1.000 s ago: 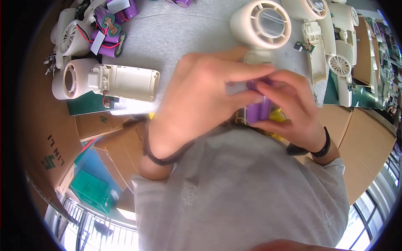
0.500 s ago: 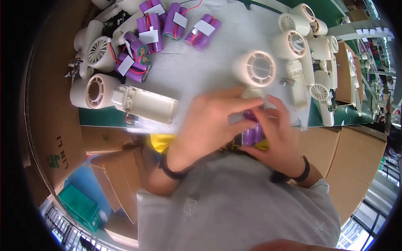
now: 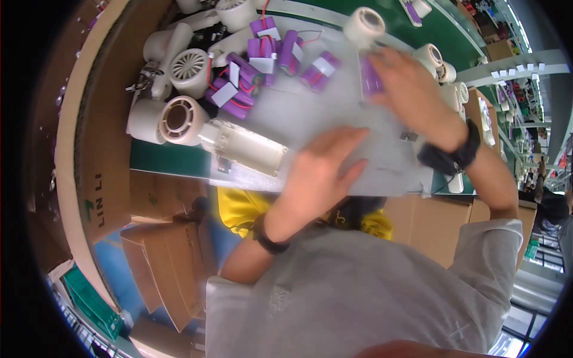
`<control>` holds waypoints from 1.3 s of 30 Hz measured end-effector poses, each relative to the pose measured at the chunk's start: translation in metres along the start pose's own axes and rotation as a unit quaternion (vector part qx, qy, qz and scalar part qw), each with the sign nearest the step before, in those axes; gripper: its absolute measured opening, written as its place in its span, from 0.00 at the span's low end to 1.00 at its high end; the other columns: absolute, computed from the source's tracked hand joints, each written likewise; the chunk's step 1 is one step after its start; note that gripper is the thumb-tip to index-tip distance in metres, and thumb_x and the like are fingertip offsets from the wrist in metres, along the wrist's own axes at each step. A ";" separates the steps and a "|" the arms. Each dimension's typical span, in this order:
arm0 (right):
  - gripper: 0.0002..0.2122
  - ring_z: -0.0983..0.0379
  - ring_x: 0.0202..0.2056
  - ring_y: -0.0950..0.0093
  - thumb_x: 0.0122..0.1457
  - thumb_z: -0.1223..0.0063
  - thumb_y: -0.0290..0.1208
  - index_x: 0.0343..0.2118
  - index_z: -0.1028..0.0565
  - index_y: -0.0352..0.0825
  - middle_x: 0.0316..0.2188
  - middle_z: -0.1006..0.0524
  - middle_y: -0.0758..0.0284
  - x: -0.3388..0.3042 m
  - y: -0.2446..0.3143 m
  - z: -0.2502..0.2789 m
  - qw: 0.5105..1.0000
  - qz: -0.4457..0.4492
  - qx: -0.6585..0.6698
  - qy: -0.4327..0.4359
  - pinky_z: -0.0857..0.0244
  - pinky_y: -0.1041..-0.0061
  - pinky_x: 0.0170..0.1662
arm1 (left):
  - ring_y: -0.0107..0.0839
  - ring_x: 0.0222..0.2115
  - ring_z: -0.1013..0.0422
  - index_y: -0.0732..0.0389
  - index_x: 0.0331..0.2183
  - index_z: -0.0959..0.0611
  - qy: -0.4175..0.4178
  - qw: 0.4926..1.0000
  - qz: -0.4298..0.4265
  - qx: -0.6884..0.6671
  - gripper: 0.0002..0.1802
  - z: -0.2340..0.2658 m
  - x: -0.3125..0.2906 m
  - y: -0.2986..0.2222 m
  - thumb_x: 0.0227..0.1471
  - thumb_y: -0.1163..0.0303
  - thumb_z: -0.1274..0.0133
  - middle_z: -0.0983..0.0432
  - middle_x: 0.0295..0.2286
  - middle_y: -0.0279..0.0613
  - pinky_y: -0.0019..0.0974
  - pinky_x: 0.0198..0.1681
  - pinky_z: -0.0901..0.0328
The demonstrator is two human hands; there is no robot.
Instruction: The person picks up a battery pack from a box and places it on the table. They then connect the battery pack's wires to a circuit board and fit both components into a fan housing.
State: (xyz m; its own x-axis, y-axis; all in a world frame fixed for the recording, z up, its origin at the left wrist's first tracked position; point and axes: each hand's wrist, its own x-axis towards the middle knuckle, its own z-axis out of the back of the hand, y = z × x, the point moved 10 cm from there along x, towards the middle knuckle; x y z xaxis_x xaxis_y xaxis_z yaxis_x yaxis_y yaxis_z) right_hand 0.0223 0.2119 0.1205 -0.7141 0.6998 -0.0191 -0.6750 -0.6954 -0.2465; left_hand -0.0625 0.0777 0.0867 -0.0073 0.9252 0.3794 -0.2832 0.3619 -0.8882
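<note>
At the far right of the work surface, my right hand (image 3: 412, 89) is closed over the handle of a cream fan housing (image 3: 364, 25). A purple battery pack (image 3: 371, 79) shows in that handle, partly hidden by my fingers. My left hand (image 3: 322, 170) hovers above the near edge of the surface, thumb and fingers apart, holding nothing. Just left of it lies an opened cream fan housing (image 3: 248, 147), its handle hollow facing up. Beyond, several purple battery packs (image 3: 322, 70) with white pads and red wires lie in a loose group.
More cream fan housings (image 3: 190, 73) crowd the left side beside a tall cardboard wall (image 3: 104, 149). Others (image 3: 431, 56) stand at the right, partly behind my arm. A small metal piece (image 3: 409, 136) lies on the white sheet (image 3: 334, 113). Cardboard boxes (image 3: 161, 262) sit below the table.
My right hand has carried the fan housing with its battery pack away from my body to the far side. My left hand has let go and stayed near. The view has shifted.
</note>
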 end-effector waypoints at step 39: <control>0.16 0.24 0.32 0.67 0.48 0.34 0.25 0.39 0.27 0.33 0.35 0.24 0.58 -0.120 -0.044 0.018 0.958 -0.210 0.187 0.047 0.31 0.70 0.33 | 0.34 0.28 0.23 0.64 0.45 0.21 0.041 0.997 0.039 -0.057 0.18 0.004 -0.001 0.000 0.50 0.76 0.38 0.22 0.33 0.46 0.32 0.30 0.30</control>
State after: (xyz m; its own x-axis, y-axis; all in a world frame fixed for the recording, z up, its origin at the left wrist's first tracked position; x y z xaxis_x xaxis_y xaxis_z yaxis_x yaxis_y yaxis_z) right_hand 0.1346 0.1553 0.1511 -0.3561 0.9305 -0.0864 -0.9315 -0.3460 0.1123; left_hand -0.0661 0.0768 0.0873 0.0554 0.9553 0.2903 -0.1732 0.2955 -0.9395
